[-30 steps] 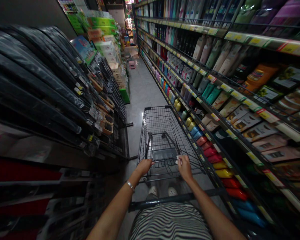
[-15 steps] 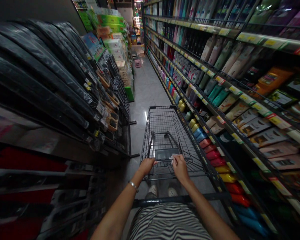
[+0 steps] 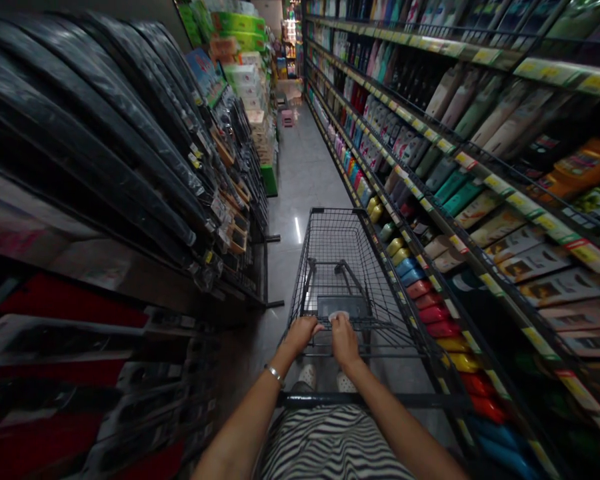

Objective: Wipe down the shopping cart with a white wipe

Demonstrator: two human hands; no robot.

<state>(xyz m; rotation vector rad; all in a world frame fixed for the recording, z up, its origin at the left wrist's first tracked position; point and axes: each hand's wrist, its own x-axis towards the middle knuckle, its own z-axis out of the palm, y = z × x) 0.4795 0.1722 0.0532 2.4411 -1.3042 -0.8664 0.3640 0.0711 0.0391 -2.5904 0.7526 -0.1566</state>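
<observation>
A black wire shopping cart (image 3: 337, 240) stands in front of me, its basket showing only bare mesh. My left hand (image 3: 301, 335), with a silver bracelet at the wrist, is curled over the wire edge at the near end of the basket. Close beside it, my right hand (image 3: 345, 339) pinches a crumpled white tissue (image 3: 338, 315) against the same edge, by the grey panel (image 3: 327, 306) of the folding seat. The cart's dark push bar (image 3: 325, 400) runs beneath my forearms, near my striped top.
Shelves of bottles and boxes (image 3: 465, 197) line the right side, close against the cart. On the left stands a rack of plastic-wrapped dark goods (image 3: 105, 113), its feet (image 3: 275, 304) jutting into the aisle. Farther along are stacked packs (image 3: 247, 80) and a pink stool (image 3: 287, 118).
My right hand has moved left along the basket edge with the tissue, closer to my left hand. The view has shifted, so the cart and shelves appear farther right.
</observation>
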